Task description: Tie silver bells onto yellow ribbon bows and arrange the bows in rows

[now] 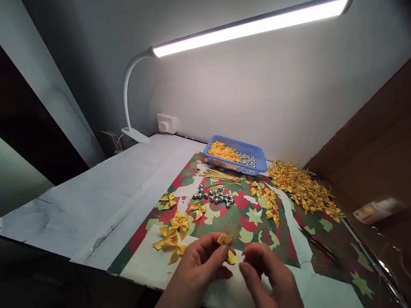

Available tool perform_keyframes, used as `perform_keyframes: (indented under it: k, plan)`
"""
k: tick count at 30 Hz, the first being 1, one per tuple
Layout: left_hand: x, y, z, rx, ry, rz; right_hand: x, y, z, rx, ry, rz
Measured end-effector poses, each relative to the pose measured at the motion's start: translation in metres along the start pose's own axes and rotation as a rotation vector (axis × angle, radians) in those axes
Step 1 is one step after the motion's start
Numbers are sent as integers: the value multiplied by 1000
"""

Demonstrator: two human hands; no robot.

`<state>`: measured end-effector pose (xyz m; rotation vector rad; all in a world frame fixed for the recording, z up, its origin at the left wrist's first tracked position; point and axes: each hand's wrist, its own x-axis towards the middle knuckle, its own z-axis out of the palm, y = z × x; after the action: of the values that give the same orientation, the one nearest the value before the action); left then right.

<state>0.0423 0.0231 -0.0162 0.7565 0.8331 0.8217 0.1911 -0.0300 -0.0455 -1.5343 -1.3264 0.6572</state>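
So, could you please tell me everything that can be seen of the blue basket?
The blue basket is oblong and open-topped, apparently plastic, with a solid-looking rim and small holes in its side. It stands upright near the wall, at the far end of the patterned sheet. Inside, yellow pieces fill the left part and small silver beads the right. Gold cords lie just in front. Neither the left hand nor the right hand touches it.

Yellow bows [180, 221], silver bells [218, 198], red-green star-patterned sheet [236, 220]
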Motion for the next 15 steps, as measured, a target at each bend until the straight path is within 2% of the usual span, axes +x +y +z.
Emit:
perform_keyframes:
  k: [3,6,8,11,15]
  plan:
    - [2,1,3,151,-69,-23,8,-2,-18,165,-47,157]
    - [5,0,5,194,-190,-24,14,-6,-26,335,-156,226]
    - [6,1,7,195,-193,-34,16,-9,-27,407,-184,267]
    - [7,5,10,212,-154,-50,15,-10,-25,468,-152,318]
    - [8,11,9,278,-164,-8,13,-8,-26,417,-176,287]
